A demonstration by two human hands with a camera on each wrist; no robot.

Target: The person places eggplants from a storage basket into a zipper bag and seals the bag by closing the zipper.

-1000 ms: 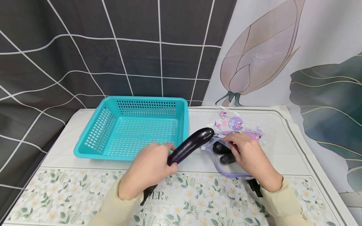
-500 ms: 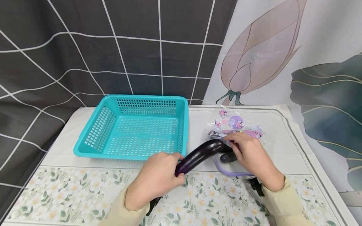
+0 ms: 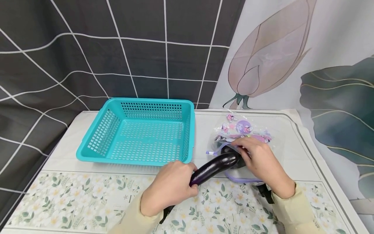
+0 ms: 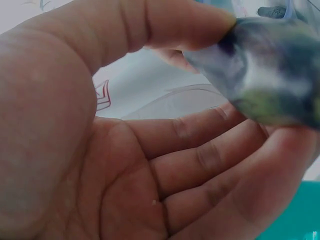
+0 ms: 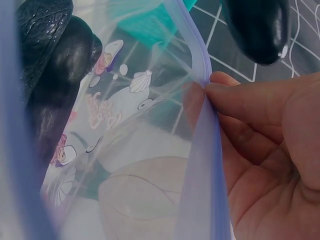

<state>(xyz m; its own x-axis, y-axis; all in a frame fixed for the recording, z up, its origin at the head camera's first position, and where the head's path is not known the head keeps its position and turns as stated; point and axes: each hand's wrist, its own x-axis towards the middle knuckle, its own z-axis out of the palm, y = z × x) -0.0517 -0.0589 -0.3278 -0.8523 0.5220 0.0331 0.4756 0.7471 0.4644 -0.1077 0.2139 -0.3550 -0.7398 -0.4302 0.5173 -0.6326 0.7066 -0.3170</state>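
My left hand [image 3: 168, 187] pinches one end of a long, glossy dark purple eggplant [image 3: 214, 167] between thumb and fingers. The eggplant's far end is over the mouth of a clear printed zip bag [image 3: 243, 125]. In the left wrist view its near end [image 4: 272, 70] looks blurred. My right hand [image 3: 258, 159] pinches the bag's purple zip edge [image 5: 202, 75] between thumb and finger, holding the mouth apart. Inside the bag lie dark eggplants [image 5: 60, 85], partly hidden by the right hand in the head view.
A turquoise perforated basket [image 3: 134, 162] stands on the table to the left of the bag. A floral-patterned cloth [image 3: 79, 201] covers the table's near part. Behind rise a dark gridded curtain [image 3: 140, 58] and a pale one printed with large petals [image 3: 268, 55].
My left hand has moved right and nearer, carrying the eggplant from beside the basket to the bag's mouth. The right hand stays nearly still on the bag's edge.
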